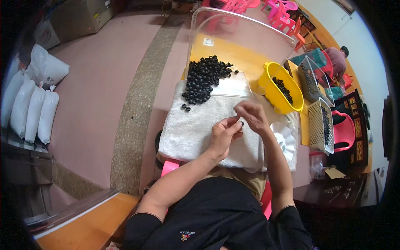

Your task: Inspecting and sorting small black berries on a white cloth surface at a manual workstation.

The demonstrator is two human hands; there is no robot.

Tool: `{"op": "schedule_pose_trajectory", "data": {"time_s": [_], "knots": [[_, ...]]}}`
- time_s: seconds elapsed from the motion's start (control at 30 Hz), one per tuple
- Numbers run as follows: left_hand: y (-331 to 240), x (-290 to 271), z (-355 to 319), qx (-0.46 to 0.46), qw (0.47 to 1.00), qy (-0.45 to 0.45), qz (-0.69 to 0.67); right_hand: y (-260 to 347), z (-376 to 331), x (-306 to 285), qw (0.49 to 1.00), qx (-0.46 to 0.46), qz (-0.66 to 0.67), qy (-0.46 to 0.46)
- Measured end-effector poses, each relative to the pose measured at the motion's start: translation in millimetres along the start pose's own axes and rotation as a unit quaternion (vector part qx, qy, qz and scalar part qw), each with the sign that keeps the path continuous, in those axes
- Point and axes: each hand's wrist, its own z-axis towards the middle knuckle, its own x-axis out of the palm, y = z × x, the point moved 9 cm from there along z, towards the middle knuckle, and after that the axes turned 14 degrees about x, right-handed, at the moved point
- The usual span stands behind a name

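Left fingers (228, 122) pinch a black piece (242, 123); shirt (212, 208) bears lettering (187, 233).

White lettering (187, 233), coloured logo (183, 238) on black shirt (204, 206); white label (208, 42) on clear plastic panel (246, 43), print unreadable

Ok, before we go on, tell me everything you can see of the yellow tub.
The yellow tub is oblong with rounded ends, open-topped and apparently plastic, with a small tab at its far end. What look like pale wheels show low on its left side. It holds some small black pieces. It stands to the right of the pale cloth, beyond the right hand; neither hand touches it. Its underside is hidden.
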Motion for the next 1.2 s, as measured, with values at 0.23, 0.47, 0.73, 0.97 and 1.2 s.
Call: {"op": "schedule_pose_trajectory", "data": {"time_s": [0.23,0.47,0.73,0.97,1.2], "knots": [[8,9,-8,-0.021,0.994,0.075,0.077,-17,-40,-10,0.998,0.028,0.055,-0.003],[1,17,-10,0.019,0.962,0.135,0.235,17,-65,-19,0.980,-0.081,-0.154,-0.100],[2,21,-14,0.006,0.943,0.175,0.284,17,-74,-11,0.957,-0.069,-0.273,-0.072],[3,22,-14,0.003,0.959,0.174,0.226,-28,-74,-24,0.998,0.023,0.008,0.056],[7,27,-18,-0.040,0.964,0.186,0.185,-28,-82,-27,0.991,0.095,0.061,0.068]]}}
